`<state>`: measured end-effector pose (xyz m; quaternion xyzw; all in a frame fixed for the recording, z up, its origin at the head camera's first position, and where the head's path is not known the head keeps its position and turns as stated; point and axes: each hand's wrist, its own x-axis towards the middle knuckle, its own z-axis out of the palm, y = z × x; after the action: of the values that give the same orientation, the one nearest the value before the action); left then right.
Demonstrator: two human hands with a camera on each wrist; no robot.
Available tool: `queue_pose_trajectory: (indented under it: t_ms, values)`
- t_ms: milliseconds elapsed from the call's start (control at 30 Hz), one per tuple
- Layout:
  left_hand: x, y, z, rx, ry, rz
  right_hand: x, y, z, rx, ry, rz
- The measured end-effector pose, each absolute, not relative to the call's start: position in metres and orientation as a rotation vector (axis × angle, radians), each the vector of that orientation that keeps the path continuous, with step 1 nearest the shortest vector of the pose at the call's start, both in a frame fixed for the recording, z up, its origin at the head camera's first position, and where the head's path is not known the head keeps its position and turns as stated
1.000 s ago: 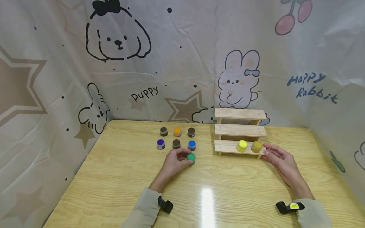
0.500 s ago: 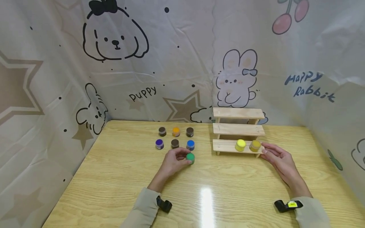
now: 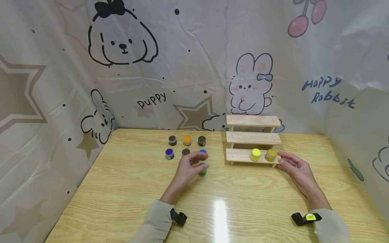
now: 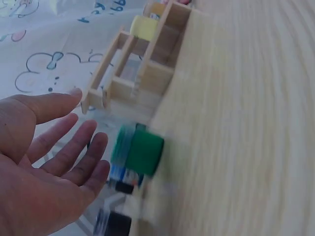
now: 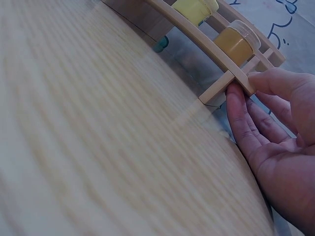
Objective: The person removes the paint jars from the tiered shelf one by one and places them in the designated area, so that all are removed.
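A small green paint jar (image 3: 202, 171) stands on the table with my left hand (image 3: 186, 169) just beside it. In the left wrist view, the fingers (image 4: 78, 147) are spread and apart from the green jar's lid (image 4: 145, 151). With thumb above and fingers below, my right hand (image 3: 298, 172) pinches the right end of the lowest step of a wooden tiered shelf (image 3: 240, 156). On that step sit a bright yellow paint jar (image 3: 255, 154) and, nearer my right hand, an ochre paint jar (image 3: 271, 155).
Behind my left hand, several jars stand in two rows: purple (image 3: 169, 154), dark brown (image 3: 185, 152) and partly hidden blue (image 3: 203, 152) in front, orange (image 3: 186, 140) between two dark ones at the back. A printed cloth (image 3: 197, 67) hangs behind the table (image 3: 130, 189).
My left thumb and fingers have parted from the green jar, and the hand has lifted slightly off it. My right hand keeps its hold on the shelf end. The head view has shifted slightly.
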<state>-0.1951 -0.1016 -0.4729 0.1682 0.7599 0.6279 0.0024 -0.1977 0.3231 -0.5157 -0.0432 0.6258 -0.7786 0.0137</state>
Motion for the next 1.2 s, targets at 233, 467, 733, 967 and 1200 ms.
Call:
queue_pose_trajectory:
  t_ms: [233,467,733,967,1200]
  values:
    - [-0.195,-0.073,-0.463,0.565,2.362,1.993,-0.197,0.323,-0.517,-0.129,1.946,-2.429]
    - [-0.198,-0.042,-0.464,0.627,2.340,2.003,-0.196,0.322,-0.521,-0.111,1.953,-2.422]
    - [-0.204,-0.009,-0.464,0.599,2.373,1.973,-0.195,0.322,-0.518,-0.136,1.946,-2.428]
    - [-0.210,0.016,-0.464,0.581,2.389,1.963,-0.196,0.323,-0.516,-0.144,1.928,-2.437]
    - [-0.217,0.036,-0.466,0.555,2.401,1.940,-0.196,0.324,-0.516,-0.146,1.925,-2.434]
